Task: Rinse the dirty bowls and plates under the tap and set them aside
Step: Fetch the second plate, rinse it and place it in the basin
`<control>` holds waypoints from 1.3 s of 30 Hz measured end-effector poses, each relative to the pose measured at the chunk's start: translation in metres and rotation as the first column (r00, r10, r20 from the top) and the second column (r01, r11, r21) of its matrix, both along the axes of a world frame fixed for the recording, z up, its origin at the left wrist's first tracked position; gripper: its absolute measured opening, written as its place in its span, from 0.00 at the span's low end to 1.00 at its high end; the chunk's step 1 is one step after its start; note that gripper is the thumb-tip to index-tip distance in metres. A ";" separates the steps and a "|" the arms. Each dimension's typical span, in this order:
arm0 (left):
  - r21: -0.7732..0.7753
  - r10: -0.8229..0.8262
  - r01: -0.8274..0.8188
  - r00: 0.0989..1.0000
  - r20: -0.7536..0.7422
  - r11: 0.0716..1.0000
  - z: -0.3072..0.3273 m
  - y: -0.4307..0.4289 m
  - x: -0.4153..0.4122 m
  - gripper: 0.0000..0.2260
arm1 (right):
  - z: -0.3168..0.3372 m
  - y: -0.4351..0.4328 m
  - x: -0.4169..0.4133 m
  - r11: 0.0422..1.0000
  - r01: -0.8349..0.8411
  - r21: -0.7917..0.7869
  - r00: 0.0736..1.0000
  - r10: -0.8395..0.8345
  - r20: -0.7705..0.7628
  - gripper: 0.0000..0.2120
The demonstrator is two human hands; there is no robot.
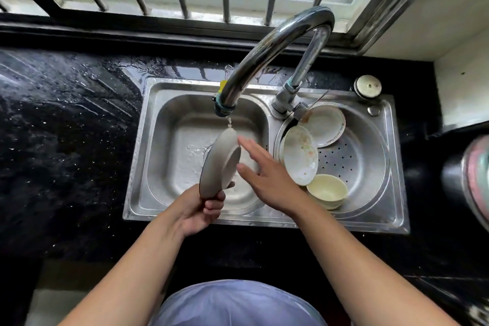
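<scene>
a wet black counter [66,140] carries a steel double sink [264,219]. in its right basin [370,161] two stained plates [324,123] lean at eleven and nine o'clock, with a cream bowl [327,189] at seven. a round metal cap [367,86] sits at the sink's one o'clock corner.

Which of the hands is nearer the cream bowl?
Right. The right hand hovers just left of the cream bowl; the left hand grips a plate farther left.

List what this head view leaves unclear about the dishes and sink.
held plate, head view: eating face turned away; cleanliness unknown.
rear plate: rim lettering too small to read.
object at right edge: cut off, blurred.
right hand: contact with held plate unclear from this angle.
</scene>
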State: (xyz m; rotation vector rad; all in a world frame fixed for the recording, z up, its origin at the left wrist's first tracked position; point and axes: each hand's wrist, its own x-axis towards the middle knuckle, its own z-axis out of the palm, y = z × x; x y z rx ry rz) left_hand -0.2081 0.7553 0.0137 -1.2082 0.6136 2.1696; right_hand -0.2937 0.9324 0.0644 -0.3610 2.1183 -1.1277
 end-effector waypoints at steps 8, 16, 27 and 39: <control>-0.059 0.058 -0.063 0.995 -0.081 0.996 -0.004 -0.002 -0.032 0.12 | 0.005 -0.042 0.014 0.994 0.066 -0.086 0.997 -0.063 0.039 0.31; -0.221 -0.081 0.053 0.989 -0.123 0.974 0.012 0.016 -0.045 0.14 | 0.017 -0.075 -0.041 0.964 0.263 -0.045 0.953 -0.266 -0.142 0.17; -0.181 0.250 -0.273 0.958 -0.141 0.945 0.002 0.001 -0.043 0.13 | 0.001 -0.077 0.031 1.000 0.010 0.017 0.982 -0.006 -0.191 0.36; -0.633 -0.439 0.264 0.888 -0.135 0.728 -0.006 0.044 -0.001 0.08 | -0.007 0.073 -0.051 0.765 0.314 0.562 0.944 -0.188 -0.271 0.12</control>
